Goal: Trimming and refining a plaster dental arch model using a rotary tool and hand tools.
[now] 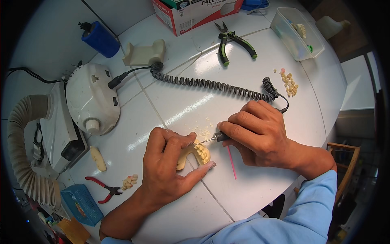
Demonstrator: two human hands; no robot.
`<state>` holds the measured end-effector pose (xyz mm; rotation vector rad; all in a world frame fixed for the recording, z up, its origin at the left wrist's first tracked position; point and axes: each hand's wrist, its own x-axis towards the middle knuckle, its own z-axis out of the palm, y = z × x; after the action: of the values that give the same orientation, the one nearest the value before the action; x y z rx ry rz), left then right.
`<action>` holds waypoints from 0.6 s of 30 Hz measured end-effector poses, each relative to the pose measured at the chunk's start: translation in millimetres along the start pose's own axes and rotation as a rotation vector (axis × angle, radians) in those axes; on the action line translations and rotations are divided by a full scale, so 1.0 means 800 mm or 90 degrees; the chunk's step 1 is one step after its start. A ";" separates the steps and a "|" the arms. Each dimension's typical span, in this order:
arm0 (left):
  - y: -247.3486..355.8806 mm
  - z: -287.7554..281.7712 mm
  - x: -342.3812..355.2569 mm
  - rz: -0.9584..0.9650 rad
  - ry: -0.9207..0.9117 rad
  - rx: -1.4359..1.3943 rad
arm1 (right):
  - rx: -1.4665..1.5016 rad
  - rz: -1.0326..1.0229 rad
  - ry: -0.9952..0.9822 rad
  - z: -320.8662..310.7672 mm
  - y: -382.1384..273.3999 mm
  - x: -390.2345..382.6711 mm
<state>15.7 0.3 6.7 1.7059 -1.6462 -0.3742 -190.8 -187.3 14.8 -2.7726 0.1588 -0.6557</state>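
Note:
My left hand [168, 162] grips a cream dental model [201, 152] with a row of teeth, its thumb at the lower end and a powder-dusted finger at the upper end. My right hand [258, 134] is closed around a dark rotary handpiece [223, 135], whose thin metal bit reaches to the model's upper teeth beside my left fingertip. Pale powder [201, 129] is scattered on the tiles just above the model. A coiled black cord [211, 87] runs from the handpiece to a white control unit [91, 99]. A thin pink stick [232, 164] lies below my right hand.
Around the white tiled tabletop [154, 207] are pliers [223, 49], red cutters [106, 188], tooth pieces [289, 83], a clear bin [286, 28], a box [174, 18], a holder [143, 56], a blue cylinder [99, 38], a ribbed hose [22, 150] and a blue basket [80, 208].

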 end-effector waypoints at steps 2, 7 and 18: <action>0.001 0.000 0.000 -0.012 -0.003 -0.012 | -0.001 -0.001 0.000 0.000 0.000 0.000; 0.001 0.000 0.000 -0.009 -0.002 -0.008 | 0.003 0.006 -0.004 0.000 0.000 -0.001; 0.000 0.002 0.000 -0.011 0.002 -0.026 | -0.003 0.004 0.000 0.001 0.000 -0.001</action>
<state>14.7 0.1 5.8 1.6905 -1.6131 -0.4102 -191.3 -186.9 13.8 -2.7752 0.1680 -0.6538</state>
